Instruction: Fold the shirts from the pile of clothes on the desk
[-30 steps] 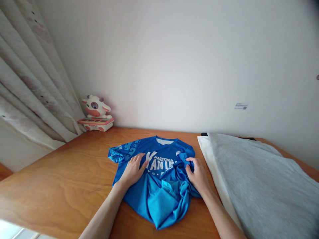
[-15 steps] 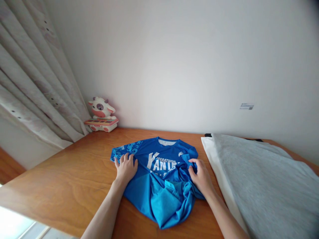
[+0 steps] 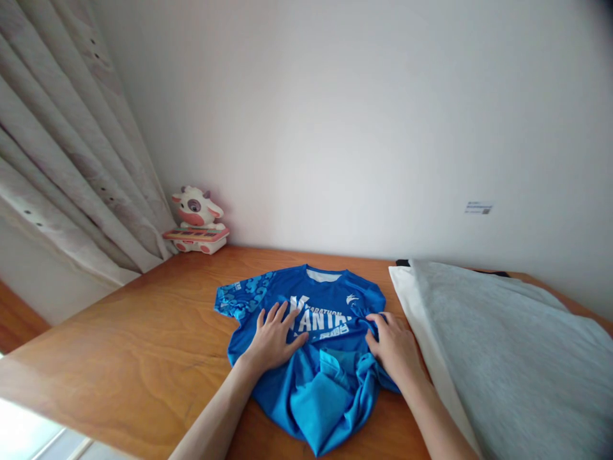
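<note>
A blue short-sleeved T-shirt (image 3: 335, 294) with white lettering lies front up on the wooden surface, its neckline away from me. The chest is spread fairly flat, while the lower part is bunched and folded towards me. My left hand (image 3: 275, 335) rests flat on the left of the chest, fingers apart. At the shirt's right side, my right hand (image 3: 395, 348) has its fingers bent round a fold of the fabric. That hand partly hides the right sleeve area. The patterned left sleeve (image 3: 244, 294) lies spread out.
Grey and white cloth (image 3: 507, 345) lies to the right, close to my right forearm. A toy cow with a keyboard (image 3: 198, 220) stands at the back left, by the curtain (image 3: 71, 140). Behind the wooden surface (image 3: 143, 332) rises a white wall (image 3: 335, 128).
My left hand has moved right, from near the left sleeve onto the chest. My right hand has come slightly nearer me and lowered a raised fold. More lettering shows.
</note>
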